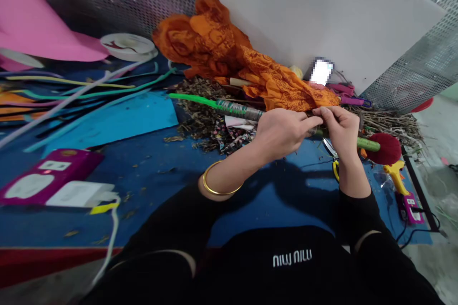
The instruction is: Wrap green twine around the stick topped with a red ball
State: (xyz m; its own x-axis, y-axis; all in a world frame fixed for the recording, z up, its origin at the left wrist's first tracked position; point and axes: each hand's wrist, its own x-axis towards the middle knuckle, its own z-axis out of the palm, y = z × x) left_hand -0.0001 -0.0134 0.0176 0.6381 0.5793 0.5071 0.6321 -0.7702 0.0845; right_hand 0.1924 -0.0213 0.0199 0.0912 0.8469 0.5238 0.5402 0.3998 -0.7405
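My left hand [281,129], with a gold bangle at the wrist, is closed around a long rod [241,110]. Its left part is wrapped in shiny grey-green material and ends in a bright green fuzzy strip [193,98]. My right hand [341,128] is pinched closed by my left fingertips; what it pinches is too small to make out. Beyond the right hand, a light green stem end [368,144] lies against a dark red round piece [388,148]. Whether they are joined I cannot tell. Orange patterned cloth [282,83] lies just behind both hands.
Scissors [335,170] and a yellow glue gun [396,176] lie on the right. Dry twigs [397,119] and leaf scraps [200,121] surround the work. Leftward are a blue sheet [114,121], fuzzy strips [89,91], a tape roll [128,45] and a purple power strip [50,174].
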